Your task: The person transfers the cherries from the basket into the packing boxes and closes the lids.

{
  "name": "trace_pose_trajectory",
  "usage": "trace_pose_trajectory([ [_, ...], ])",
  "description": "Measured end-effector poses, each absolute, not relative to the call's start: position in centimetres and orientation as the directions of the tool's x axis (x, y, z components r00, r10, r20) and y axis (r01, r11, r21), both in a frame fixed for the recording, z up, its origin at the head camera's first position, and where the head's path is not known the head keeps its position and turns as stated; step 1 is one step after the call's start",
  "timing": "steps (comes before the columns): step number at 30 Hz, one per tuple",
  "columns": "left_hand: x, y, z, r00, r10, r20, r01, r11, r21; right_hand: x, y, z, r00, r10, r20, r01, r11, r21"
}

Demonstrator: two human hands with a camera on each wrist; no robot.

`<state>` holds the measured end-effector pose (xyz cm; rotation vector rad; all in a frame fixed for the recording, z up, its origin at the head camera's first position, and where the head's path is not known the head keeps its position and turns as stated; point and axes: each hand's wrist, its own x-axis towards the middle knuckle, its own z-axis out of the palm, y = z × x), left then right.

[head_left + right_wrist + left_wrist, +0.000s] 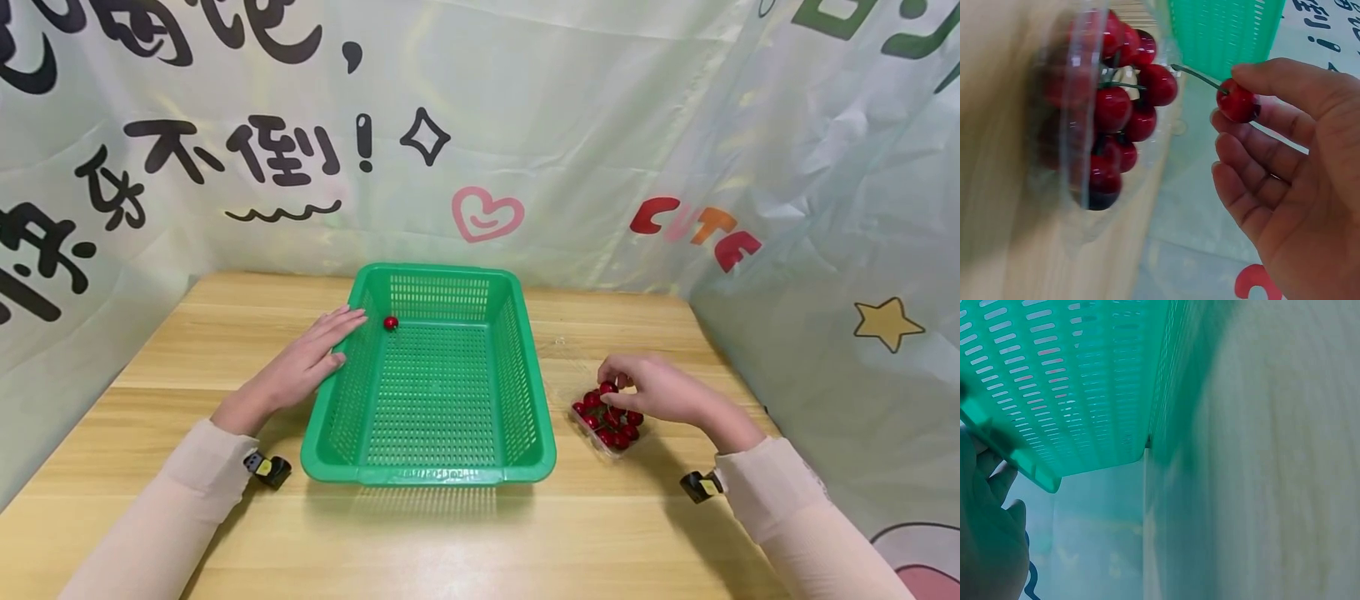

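A green plastic basket [427, 477] with slotted walls stands mid-table, one red cherry [391, 322] lying in its far left corner. My left hand [309, 354] rests on the basket's left rim with fingers nearly straight. In the right wrist view, my right hand [1285, 144] pinches a cherry [1238, 102] between thumb and fingers, its green stem pointing away from the hand. That cherry is just above a clear plastic box [617, 452] filled with several more cherries [1113, 109]. The left wrist view shows the basket's outer side wall [1079, 381] above the table.
The wooden table [450, 554] carries the basket and, to its right, the clear box. Its transparent lid [562, 358] seems to lie open behind the box, though hard to make out. A printed cloth [585, 150] hangs along the back and both sides.
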<state>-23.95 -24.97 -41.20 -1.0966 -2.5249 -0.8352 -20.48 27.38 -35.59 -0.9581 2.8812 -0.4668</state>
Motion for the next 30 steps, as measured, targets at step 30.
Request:
trace_pose_trajectory([
  [30, -24.0, -24.9, -41.2, -0.679, 0.581, 0.449, 0.734, 0.546, 0.405, -20.4, 27.4, -38.0, -0.757, -0.647, -0.094, -0.598, 0.743, -0.3],
])
